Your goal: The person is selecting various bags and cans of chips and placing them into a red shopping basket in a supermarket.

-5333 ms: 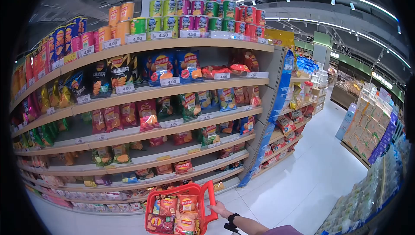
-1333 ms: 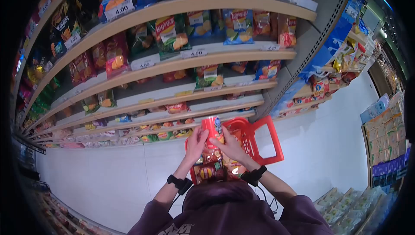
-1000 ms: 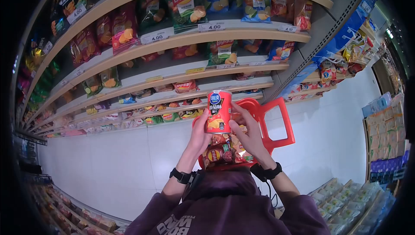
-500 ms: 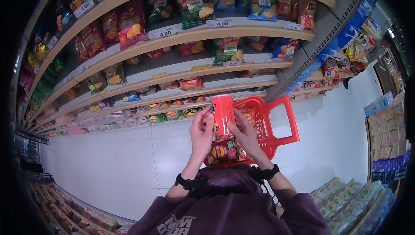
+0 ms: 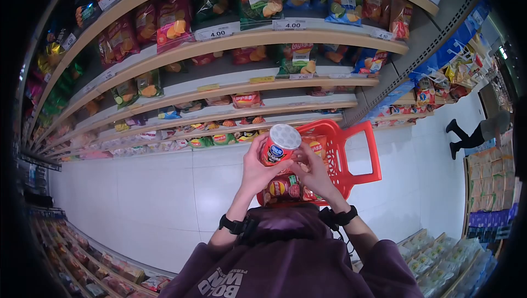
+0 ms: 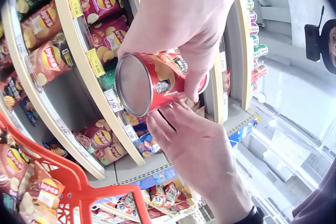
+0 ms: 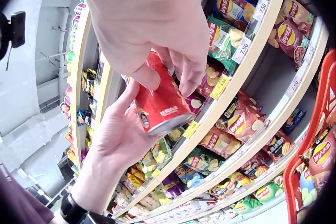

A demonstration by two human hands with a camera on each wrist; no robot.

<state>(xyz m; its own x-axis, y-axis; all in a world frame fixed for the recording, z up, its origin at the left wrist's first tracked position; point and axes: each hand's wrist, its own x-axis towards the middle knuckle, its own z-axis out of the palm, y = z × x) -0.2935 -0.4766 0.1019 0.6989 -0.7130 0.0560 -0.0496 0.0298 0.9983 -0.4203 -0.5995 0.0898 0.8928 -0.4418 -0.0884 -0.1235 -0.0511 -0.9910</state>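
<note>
A red potato chip can (image 5: 281, 152) with a white-topped lid is held in front of the body, its lid tilted toward the head camera. The left hand (image 5: 256, 170) grips it from the left, thumb across the front. From the other side the right hand (image 5: 315, 176) curls its thumb and fingers around the can, plain in the right wrist view, where the red can (image 7: 164, 98) shows its metal base. Below the hands hangs a red shopping basket (image 5: 341, 173), with several chip bags (image 5: 282, 189) inside.
Curved shelves (image 5: 236, 41) of chip bags with price labels stand ahead. Stacked cartons (image 5: 490, 180) are at the right, and a person's legs (image 5: 466, 135) show beside them. Packaged goods (image 5: 444, 259) lie at the lower right, more shelving (image 5: 93, 265) at lower left.
Earlier, the right hand was on the basket handle; now both hands hold the can. They have turned it from its front label past a plain red side to show the lid. A person's legs appear at right.
</note>
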